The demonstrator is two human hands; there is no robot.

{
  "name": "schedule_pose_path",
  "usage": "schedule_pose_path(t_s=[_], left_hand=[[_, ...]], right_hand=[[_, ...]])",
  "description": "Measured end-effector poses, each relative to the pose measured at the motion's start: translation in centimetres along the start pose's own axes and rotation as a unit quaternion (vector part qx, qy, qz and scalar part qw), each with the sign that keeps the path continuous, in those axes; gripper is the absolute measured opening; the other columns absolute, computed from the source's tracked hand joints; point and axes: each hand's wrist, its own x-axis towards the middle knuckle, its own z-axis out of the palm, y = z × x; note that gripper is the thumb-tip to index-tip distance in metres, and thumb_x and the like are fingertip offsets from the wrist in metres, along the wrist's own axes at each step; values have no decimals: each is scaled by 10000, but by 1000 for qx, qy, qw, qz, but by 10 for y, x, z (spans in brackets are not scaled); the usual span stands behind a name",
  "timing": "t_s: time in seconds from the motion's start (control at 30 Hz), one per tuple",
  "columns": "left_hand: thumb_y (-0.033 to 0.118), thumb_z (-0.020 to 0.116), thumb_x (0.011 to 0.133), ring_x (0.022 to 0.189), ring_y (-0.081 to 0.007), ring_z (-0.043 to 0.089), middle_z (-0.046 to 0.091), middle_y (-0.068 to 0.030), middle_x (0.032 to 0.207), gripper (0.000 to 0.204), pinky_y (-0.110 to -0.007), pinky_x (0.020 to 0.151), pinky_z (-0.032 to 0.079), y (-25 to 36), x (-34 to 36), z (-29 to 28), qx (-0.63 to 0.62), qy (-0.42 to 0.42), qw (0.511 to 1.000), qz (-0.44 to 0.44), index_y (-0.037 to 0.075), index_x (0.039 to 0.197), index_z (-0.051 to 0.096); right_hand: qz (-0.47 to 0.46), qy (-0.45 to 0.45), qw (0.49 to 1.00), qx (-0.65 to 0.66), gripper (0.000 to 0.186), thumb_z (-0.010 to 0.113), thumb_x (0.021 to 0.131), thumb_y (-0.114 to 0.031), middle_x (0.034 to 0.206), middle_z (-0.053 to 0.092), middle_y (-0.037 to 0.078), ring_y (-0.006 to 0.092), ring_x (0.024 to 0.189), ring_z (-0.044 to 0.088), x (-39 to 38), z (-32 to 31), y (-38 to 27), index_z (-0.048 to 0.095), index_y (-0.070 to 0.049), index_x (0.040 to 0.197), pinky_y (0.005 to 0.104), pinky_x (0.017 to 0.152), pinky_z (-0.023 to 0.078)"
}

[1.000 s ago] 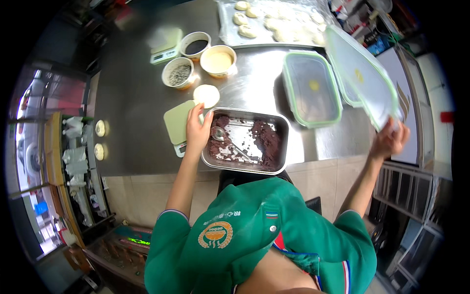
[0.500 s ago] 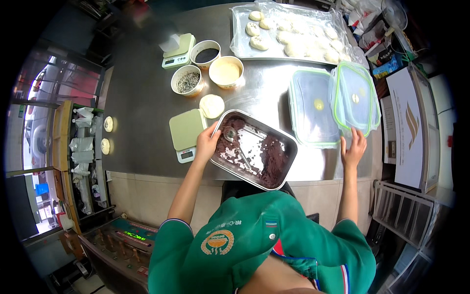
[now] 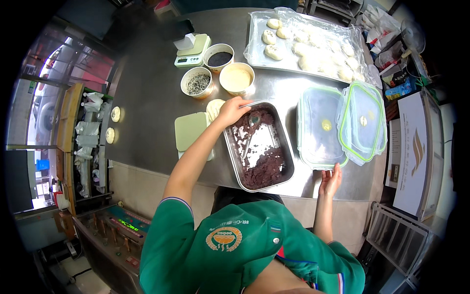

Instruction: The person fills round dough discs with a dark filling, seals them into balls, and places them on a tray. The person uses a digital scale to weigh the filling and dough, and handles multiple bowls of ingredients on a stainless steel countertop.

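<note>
My left hand (image 3: 232, 111) is closed on the far-left corner of a rectangular metal pan (image 3: 262, 141). Dark reddish-brown paste (image 3: 266, 168) lies in the pan, thickest at its near end, with a spoon (image 3: 248, 134) resting inside. My right hand (image 3: 330, 182) has its fingers stretched up against the near edge of a clear plastic container (image 3: 316, 110). A second clear piece with a green rim (image 3: 364, 144) overlaps the container's right side. A pale dough piece (image 3: 214, 108) is partly hidden behind my left wrist, beside a green kitchen scale (image 3: 191, 131).
Paper tubs hold a black filling (image 3: 220, 59), a pale yellow one (image 3: 238, 79) and a speckled one (image 3: 198, 84). Another scale (image 3: 192, 55) stands behind. A large tray (image 3: 257, 60) carries several dough buns under plastic film. Two buns (image 3: 115, 114) sit at the table's left edge.
The pan has turned clockwise, with my left hand moving up and right on its rim. My right hand has shifted from the container's right corner to its near edge. The view has tilted slightly.
</note>
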Motion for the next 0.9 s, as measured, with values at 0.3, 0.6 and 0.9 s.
schedule_pose_path(t_s=[0.3,0.6,0.9], left_hand=[[195,720,823,1322,-323,425,446,-194,1409,649,-411,1092,354,15,70,-148,-47,255,937,234,22,1384,444],[238,613,893,1393,-396,307,335,-255,1477,702,-597,1145,160,-127,-52,-179,116,248,953,127,-18,1455,279],[465,638,840,1467,-358,150,137,-224,1582,917,-534,1175,88,-159,-148,-135,198,-54,973,110,3,1508,212]], right_hand=[[-168,184,964,-97,341,594,964,-205,1152,570,81,192,1009,585,-36,-23,17,478,-57,1249,343,858,491],[-477,-105,633,-600,588,742,790,-254,1381,442,217,392,1298,388,-163,199,112,527,-43,1294,505,1098,280],[-382,-53,525,-759,809,698,839,-372,1536,250,206,413,1424,211,-147,263,148,301,-103,1491,635,1108,176]])
